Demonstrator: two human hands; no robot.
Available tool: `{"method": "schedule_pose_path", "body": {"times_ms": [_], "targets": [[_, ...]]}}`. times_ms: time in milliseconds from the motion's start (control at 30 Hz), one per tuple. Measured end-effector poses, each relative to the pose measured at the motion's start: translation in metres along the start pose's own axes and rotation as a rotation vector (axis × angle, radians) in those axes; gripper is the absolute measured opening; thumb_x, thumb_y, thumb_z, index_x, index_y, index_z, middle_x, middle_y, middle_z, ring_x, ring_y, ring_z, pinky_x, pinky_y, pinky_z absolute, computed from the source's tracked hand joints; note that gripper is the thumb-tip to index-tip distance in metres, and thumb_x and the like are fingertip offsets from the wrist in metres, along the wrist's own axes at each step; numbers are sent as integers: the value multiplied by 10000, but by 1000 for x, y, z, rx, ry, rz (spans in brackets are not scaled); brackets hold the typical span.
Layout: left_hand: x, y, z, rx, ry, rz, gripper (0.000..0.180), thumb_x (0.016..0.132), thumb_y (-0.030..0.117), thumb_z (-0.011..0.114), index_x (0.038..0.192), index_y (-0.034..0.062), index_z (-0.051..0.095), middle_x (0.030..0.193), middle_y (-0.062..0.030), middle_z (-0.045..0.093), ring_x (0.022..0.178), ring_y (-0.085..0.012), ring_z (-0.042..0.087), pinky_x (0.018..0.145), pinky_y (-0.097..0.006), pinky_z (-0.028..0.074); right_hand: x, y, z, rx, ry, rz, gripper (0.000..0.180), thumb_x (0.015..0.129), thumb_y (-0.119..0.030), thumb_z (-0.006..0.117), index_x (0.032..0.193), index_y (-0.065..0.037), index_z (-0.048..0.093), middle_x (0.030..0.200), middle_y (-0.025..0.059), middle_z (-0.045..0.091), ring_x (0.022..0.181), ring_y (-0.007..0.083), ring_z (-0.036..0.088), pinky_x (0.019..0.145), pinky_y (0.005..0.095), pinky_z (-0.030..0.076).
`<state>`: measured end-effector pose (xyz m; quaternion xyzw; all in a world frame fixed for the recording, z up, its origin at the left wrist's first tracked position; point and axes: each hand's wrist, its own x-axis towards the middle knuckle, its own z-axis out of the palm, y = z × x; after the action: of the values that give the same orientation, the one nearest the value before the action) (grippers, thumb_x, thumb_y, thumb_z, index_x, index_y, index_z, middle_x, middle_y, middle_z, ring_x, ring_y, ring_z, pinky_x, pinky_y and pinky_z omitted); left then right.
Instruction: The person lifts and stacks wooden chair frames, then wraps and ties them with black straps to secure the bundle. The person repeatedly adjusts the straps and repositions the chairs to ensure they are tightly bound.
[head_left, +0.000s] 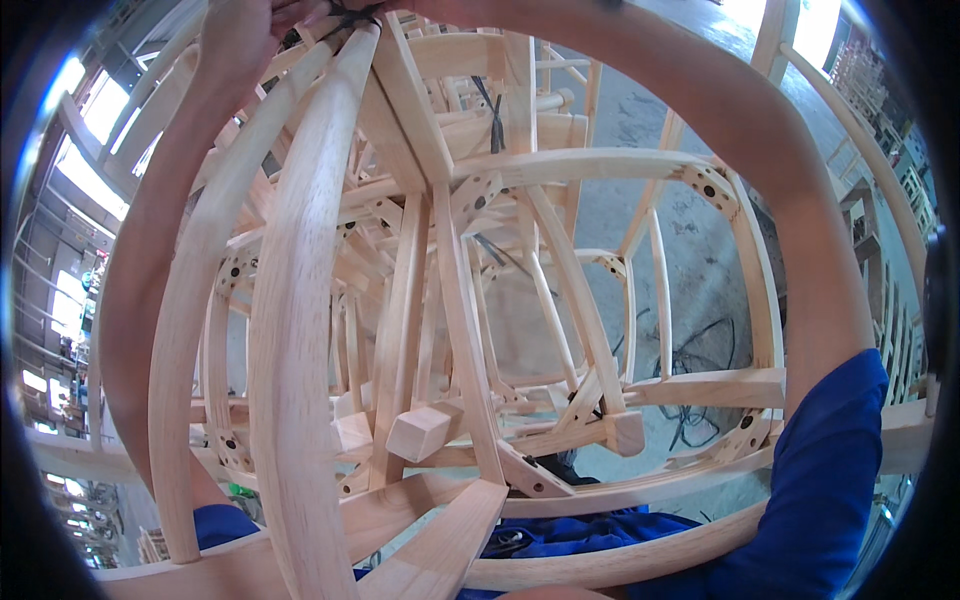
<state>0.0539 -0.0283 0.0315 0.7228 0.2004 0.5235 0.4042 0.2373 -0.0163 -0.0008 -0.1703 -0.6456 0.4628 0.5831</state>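
Observation:
At the top edge a black strap (355,14) is wound round the upper ends of pale, bare wooden rails. My left hand (285,14) is closed on it from the left, fingers pinched together. From the right, my right hand (425,6) reaches the strap's other side and appears closed on it, though the frame edge cuts off most of its fingers. Below the strap, a thick curved rail (300,280) runs down toward me, with a thinner curved rail (205,250) on its left. Both belong to wooden chair-like frames standing between my arms.
Joined frames with corner blocks (715,185) and dark screw heads fill the middle. Another black strap (495,125) hangs farther back. Black cords (700,380) lie on the grey floor (690,270) at the right. A square rail end (420,432) juts toward me. More wooden frames stand at both sides.

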Motion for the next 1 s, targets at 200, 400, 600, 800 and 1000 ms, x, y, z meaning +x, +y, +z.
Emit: {"method": "schedule_pose_path", "body": {"times_ms": [200,400,600,800,1000], "targets": [[-9,-11,-30,102,-41,-42,399,981,366,436,677,110,398,577,46,280,499,-79,292,573,-252,389,-12,4,2,-282,-62,-213,301,775,-77,586,512,-107,444,510,13,494,471,87,466,415,240,348],[-14,-19,-3,59,84,-9,389,988,338,429,667,124,383,568,45,271,466,-82,240,523,-256,363,-16,1,-7,-289,16,-95,224,759,-76,586,544,-69,523,539,43,540,469,96,485,423,258,358],[-10,-32,-17,58,35,-2,284,977,293,446,787,83,472,622,14,351,547,-111,331,569,-267,381,-7,5,-5,-316,-82,-15,165,789,-119,553,655,-34,597,592,68,579,489,135,524,438,285,390],[-9,-24,-10,239,56,70,230,960,270,475,849,71,503,703,-7,412,636,-120,389,631,-270,402,-83,-65,11,-891,-123,-110,196,837,-193,539,823,-22,634,706,95,616,612,161,580,531,296,451],[-55,9,-25,571,93,165,194,942,248,504,911,59,535,784,-28,473,725,-129,447,692,-273,422,-147,-139,45,-1235,-217,-13,262,863,-249,539,928,-10,623,801,115,631,710,175,604,614,294,480]]}}
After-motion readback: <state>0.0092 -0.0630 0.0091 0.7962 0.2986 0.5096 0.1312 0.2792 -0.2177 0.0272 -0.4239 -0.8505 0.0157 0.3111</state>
